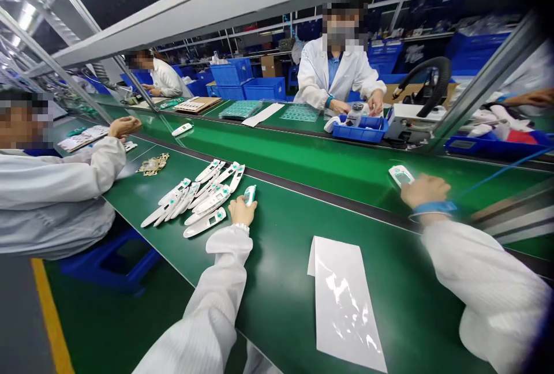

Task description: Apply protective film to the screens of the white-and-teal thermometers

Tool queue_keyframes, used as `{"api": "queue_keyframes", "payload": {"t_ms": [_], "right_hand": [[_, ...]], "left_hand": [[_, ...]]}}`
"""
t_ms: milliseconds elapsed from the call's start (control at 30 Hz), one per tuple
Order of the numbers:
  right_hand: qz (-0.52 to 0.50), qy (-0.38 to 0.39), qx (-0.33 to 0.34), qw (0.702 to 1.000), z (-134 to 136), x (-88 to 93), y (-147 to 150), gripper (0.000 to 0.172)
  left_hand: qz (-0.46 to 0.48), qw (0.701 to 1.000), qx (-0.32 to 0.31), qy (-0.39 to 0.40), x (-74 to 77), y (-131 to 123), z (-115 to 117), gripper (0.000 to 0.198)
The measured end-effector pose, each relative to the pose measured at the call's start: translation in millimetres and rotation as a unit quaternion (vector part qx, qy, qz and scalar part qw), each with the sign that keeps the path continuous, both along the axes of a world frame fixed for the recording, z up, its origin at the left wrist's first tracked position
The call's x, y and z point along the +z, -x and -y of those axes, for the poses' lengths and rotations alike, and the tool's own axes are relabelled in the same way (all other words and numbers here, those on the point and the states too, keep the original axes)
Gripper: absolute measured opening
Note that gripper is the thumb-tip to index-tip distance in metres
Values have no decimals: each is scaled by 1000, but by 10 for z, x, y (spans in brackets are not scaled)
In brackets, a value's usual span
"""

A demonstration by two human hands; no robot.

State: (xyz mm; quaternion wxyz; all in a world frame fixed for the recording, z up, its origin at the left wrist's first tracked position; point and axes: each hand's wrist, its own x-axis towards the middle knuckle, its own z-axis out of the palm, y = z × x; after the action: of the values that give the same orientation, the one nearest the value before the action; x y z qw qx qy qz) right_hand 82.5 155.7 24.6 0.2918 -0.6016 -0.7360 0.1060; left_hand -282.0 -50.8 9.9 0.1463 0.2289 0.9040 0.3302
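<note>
The left hand curls its fingers closely around a white-and-teal plastic device, just right of the white casings on the green conveyor belt. Farther right, the right hand has nearly closed fingers gripping a second device by its lower end.

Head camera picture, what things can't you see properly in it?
In the head view:
The right hand hides the near end of the white device.
The left hand hides the lower end of the small device.
Markings on the white casings are too small to read.
The right edge cuts off a co-worker's arm.
</note>
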Motion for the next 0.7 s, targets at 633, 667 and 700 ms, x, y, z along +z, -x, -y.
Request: {"api": "queue_keyframes", "payload": {"t_ms": [633,667,700], "right_hand": [[-78,193,223,952,2147,-245,-28,13],[-80,186,223,954,2158,-280,-13,14],[-81,181,222,955,2165,-310,6,14]], "left_hand": [[467,829,-263,-159,161,-1671,509,35],[464,830,-266,-159,101,-1722,509,36],[460,832,-268,-160,41,-1755,505,36]]}}
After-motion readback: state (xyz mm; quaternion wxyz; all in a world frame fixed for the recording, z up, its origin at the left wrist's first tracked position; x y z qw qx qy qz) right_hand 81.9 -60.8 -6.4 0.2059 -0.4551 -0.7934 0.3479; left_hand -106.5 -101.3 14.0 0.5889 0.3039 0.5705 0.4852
